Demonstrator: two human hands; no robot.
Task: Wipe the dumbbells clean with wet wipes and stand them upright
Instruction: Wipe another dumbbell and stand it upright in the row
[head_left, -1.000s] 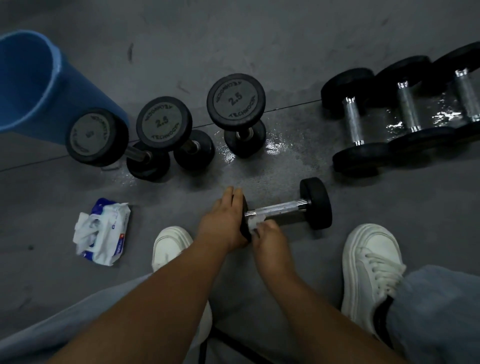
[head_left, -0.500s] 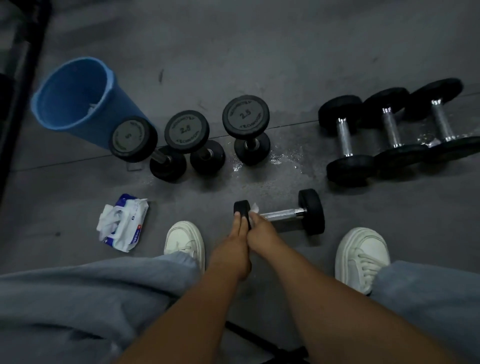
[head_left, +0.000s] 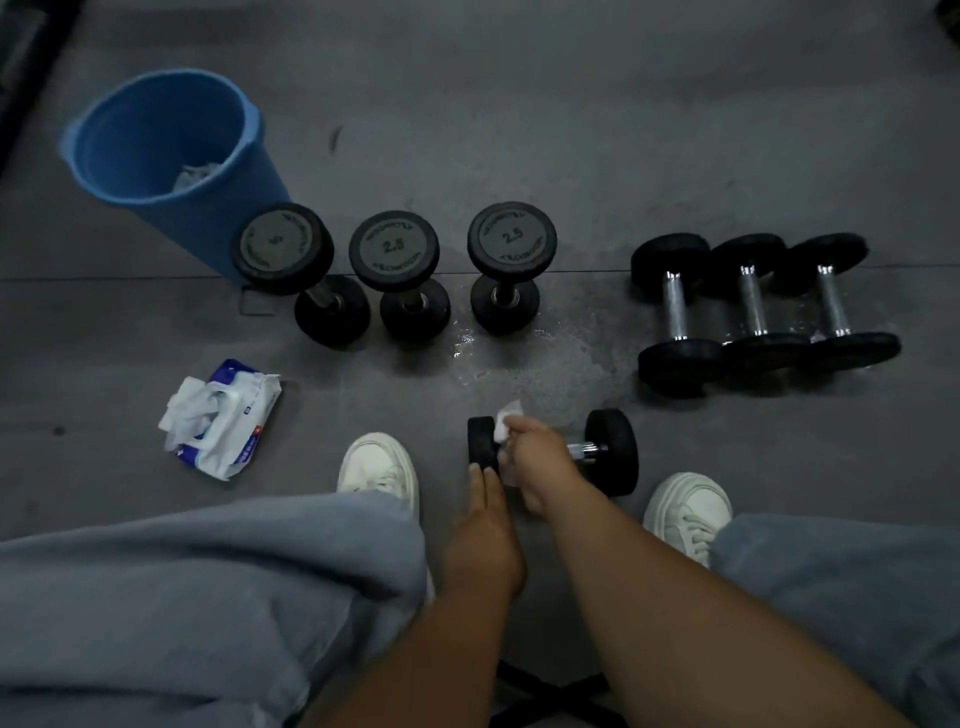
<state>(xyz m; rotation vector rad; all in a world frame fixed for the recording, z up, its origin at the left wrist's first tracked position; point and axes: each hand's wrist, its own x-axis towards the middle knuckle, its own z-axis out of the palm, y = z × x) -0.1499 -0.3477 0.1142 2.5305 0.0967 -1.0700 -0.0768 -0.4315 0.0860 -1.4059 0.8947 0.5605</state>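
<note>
Far left on the floor: bin (head_left: 156, 140), wipes pack (head_left: 218, 421), then three upright dumbbells (head_left: 395, 260). Centre: dumbbell (head_left: 610, 452) lies flat, long axis left-right. Left grip (head_left: 485, 525), fingers straight, touches its left head. Right grip (head_left: 540, 462) curls a wipe (head_left: 506, 420) round the bar. Upending likely pivots on that left head. Right: three lying dumbbells (head_left: 753, 312), well apart.

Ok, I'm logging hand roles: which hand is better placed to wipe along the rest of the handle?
Right, probably. The right hand holds the wipe on the dumbbell handle; the left hand only touches one head with straight fingers.
</note>
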